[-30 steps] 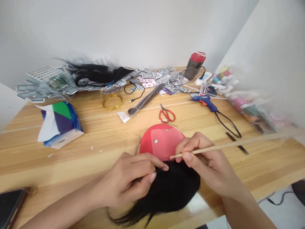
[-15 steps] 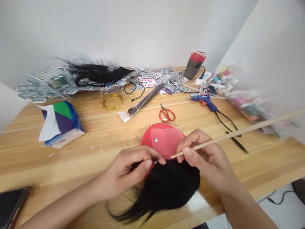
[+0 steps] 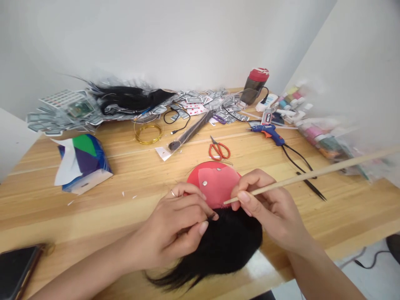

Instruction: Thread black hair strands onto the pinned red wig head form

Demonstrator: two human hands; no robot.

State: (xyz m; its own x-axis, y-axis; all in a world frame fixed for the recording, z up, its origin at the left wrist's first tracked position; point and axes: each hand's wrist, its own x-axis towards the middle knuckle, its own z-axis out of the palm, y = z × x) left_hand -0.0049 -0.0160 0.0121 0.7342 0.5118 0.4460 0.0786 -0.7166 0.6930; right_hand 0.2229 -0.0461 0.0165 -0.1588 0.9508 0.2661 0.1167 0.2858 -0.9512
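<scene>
A red dome-shaped form (image 3: 214,183) with small metal studs sits near the front edge of the wooden table (image 3: 131,175). Black hair (image 3: 221,246) covers its near half and spills toward me. My left hand (image 3: 175,227) is closed, its fingertips pinching a strand of that hair at the hairline. My right hand (image 3: 268,208) pinches a long thin wooden stick (image 3: 312,173). The stick's tip touches the hairline on the red form, and its other end runs off to the right.
Red scissors (image 3: 218,150), a blue glue gun (image 3: 268,132) with a black cord, a gold wire coil (image 3: 148,132), a bagged hair bundle (image 3: 190,131), a blue-green bag (image 3: 83,160), playing cards and more black hair (image 3: 131,98) lie behind. Bottles (image 3: 312,129) line the right wall. A phone (image 3: 17,271) lies front left.
My left hand shifted along the hairline, opened its pinch briefly, then closed over the hair again. The stick's far end tilted up and down slightly; its tip stayed at the hairline.
</scene>
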